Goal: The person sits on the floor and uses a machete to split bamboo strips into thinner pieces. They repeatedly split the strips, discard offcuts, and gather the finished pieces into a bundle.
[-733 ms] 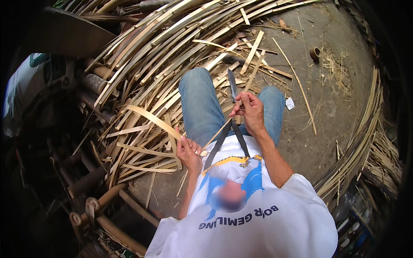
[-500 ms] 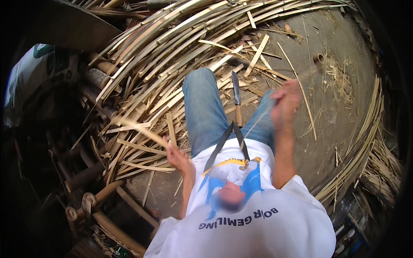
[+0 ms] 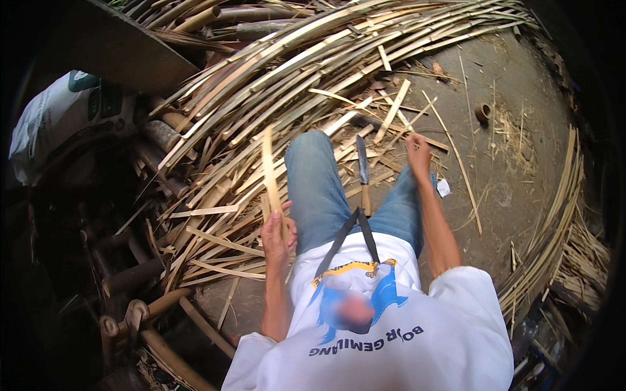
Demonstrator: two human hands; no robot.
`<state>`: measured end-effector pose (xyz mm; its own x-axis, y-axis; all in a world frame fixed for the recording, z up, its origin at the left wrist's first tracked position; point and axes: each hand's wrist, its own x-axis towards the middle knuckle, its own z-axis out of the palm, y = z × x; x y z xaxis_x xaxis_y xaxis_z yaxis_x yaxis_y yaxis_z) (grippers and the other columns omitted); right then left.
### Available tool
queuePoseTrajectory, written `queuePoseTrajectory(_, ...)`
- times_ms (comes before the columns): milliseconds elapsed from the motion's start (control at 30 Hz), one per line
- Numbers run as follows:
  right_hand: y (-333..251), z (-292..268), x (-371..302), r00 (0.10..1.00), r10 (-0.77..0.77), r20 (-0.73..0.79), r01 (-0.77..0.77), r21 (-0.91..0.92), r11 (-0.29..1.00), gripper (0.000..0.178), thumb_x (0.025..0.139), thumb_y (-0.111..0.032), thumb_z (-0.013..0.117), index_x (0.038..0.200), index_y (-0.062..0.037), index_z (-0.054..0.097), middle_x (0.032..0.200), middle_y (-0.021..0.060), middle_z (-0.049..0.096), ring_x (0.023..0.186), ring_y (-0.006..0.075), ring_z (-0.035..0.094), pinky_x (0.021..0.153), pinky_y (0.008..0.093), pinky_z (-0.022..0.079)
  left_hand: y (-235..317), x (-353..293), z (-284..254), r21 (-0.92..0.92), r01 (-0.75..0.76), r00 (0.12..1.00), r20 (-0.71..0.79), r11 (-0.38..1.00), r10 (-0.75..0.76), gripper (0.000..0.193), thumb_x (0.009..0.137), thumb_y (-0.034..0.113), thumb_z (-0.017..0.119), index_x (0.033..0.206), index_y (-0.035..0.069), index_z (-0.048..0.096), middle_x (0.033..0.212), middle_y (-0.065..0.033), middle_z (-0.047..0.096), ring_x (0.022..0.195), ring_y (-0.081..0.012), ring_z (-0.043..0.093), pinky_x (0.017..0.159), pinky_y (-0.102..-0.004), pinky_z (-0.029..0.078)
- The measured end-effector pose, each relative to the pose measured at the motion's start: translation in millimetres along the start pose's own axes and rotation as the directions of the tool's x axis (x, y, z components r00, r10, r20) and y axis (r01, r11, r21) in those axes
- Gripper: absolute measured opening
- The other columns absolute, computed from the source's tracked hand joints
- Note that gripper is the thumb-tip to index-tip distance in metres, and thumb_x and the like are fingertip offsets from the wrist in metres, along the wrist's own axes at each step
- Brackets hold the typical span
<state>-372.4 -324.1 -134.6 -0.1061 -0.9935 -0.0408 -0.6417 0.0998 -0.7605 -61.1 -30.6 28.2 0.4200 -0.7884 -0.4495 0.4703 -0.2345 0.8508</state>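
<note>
My left hand (image 3: 278, 236) is closed around the lower end of a flat, pale bamboo strip (image 3: 269, 166), which stands up from it beside my left knee. My right hand (image 3: 418, 152) rests by my right knee with its fingers curled inward. Whatever it may hold is hidden. A thin strip (image 3: 422, 113) lies just beyond its fingertips, and I cannot tell whether they touch. Between my legs lies a knife (image 3: 362, 159) with a dark blade and wooden handle. Near my right forearm is a small white piece (image 3: 444, 188).
A large heap of split bamboo strips (image 3: 274, 85) curves across the left and far side. A bundle of thin strips (image 3: 541, 241) lies at the right. A short bamboo ring (image 3: 482, 113) sits on the floor, and a bamboo frame (image 3: 163, 306) stands at lower left.
My left hand's strip has swung from pointing left to upright. My right hand has come down toward the knee; the thin strip stretching from it to my lap no longer shows there.
</note>
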Motion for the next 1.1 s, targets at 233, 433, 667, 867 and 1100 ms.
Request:
queuePoseTrajectory(233, 35, 127, -123, 0.901, 0.096, 0.422, 0.054, -0.331, 0.942, 0.053, 0.085, -0.029, 0.075, 0.122, 0.0037, 0.055, 0.100, 0.0253, 0.070, 0.097, 0.0400, 0.068, 0.087, 0.0454, 0.053, 7, 6, 10, -0.272, 0.065, 0.997, -0.012, 0.960, -0.071, 0.036, 0.107, 0.027, 0.049, 0.138, 0.008, 0.047, 0.078, -0.0034, 0.056, 0.048, -0.0036, 0.039, 0.039, -0.0165, 0.030)
queuePoseTrajectory(433, 53, 134, -115, 0.856, 0.258, 0.448, -0.101, -0.344, 0.934, 0.073, 0.076, -0.020, 0.080, 0.131, 0.0019, 0.038, 0.106, 0.0317, 0.066, 0.103, 0.0471, 0.065, 0.090, 0.0490, 0.053, 11, 11, 13, -0.575, -0.050, 0.980, -0.185, 0.817, -0.070, 0.032, 0.106, 0.012, 0.049, 0.137, 0.008, 0.047, 0.088, -0.0063, 0.056, 0.048, -0.0044, 0.041, 0.037, -0.0171, 0.035)
queuePoseTrajectory(667, 59, 127, -102, 0.814, 0.215, 0.540, -0.047, -0.308, 0.950, 0.047, 0.081, -0.015, 0.075, 0.118, -0.0008, 0.049, 0.095, 0.0210, 0.068, 0.080, 0.0355, 0.070, 0.075, 0.0443, 0.058, 15, 23, 6, -0.627, -0.107, 0.983, -0.183, 0.771, -0.012, 0.032, 0.106, 0.019, 0.051, 0.137, 0.009, 0.050, 0.082, -0.0052, 0.058, 0.044, -0.0022, 0.038, 0.033, -0.0158, 0.033)
queuePoseTrajectory(867, -3, 91, -118, 0.786, 0.290, 0.546, -0.478, 0.239, 0.845, 0.019, 0.095, -0.017, 0.062, 0.106, -0.0048, 0.053, 0.072, 0.0034, 0.055, 0.053, 0.0113, 0.057, 0.041, 0.0268, 0.048, 22, 30, 28, 0.032, -0.070, 0.992, -0.100, 0.997, 0.073, 0.044, 0.105, 0.035, 0.053, 0.139, 0.006, 0.055, 0.078, -0.0014, 0.060, 0.049, -0.0016, 0.039, 0.041, -0.0186, 0.032)
queuePoseTrajectory(1100, -164, 14, -139, 0.728, 0.109, 0.677, -0.630, 0.598, 0.495, 0.038, 0.088, -0.033, 0.078, 0.105, -0.0048, 0.058, 0.065, -0.0014, 0.053, 0.049, 0.0077, 0.052, 0.044, 0.0246, 0.046, 4, 40, 50, 0.456, -0.169, 0.952, -0.155, 0.874, 0.265, 0.035, 0.097, 0.030, 0.069, 0.115, 0.000, 0.071, 0.076, 0.0024, 0.061, 0.064, -0.0046, 0.051, 0.059, -0.0203, 0.042)
